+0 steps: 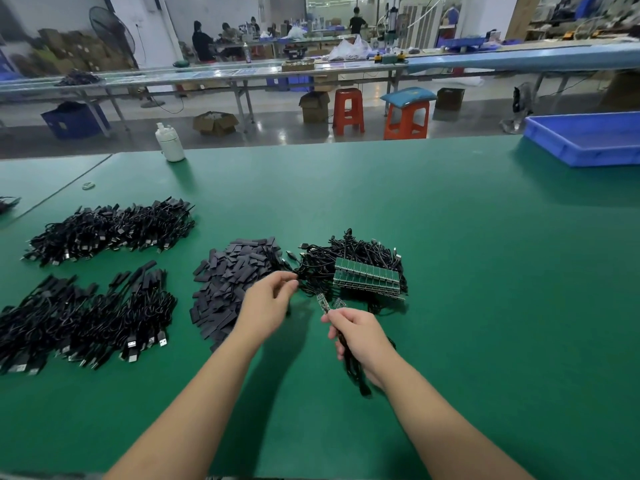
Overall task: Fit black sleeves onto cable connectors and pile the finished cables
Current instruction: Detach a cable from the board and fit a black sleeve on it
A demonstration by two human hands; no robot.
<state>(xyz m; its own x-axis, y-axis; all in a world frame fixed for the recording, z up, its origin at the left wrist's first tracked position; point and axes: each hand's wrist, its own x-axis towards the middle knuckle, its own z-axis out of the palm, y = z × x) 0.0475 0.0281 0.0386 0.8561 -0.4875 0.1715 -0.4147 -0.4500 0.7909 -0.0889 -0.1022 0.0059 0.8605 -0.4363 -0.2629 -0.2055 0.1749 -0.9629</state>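
A green table (pixel 450 271) carries cable piles (pixel 107 226) and sleeves (pixel 232 275); the right hand (pixel 360 337) grips cables (pixel 353 368), the left hand (pixel 266 299) pinches something small. Behind stand red stools (pixel 348 110).

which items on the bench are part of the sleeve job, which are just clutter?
Job: sleeve pile; unsleeved cables; cable gripped by right hand; left hand at the piles; finished piles.

Lying about: white bottle; blue tray; tape roll.

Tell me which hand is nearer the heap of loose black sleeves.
Left. The left hand hovers at the heap of sleeves, at its right edge; the right hand grips cables farther right.
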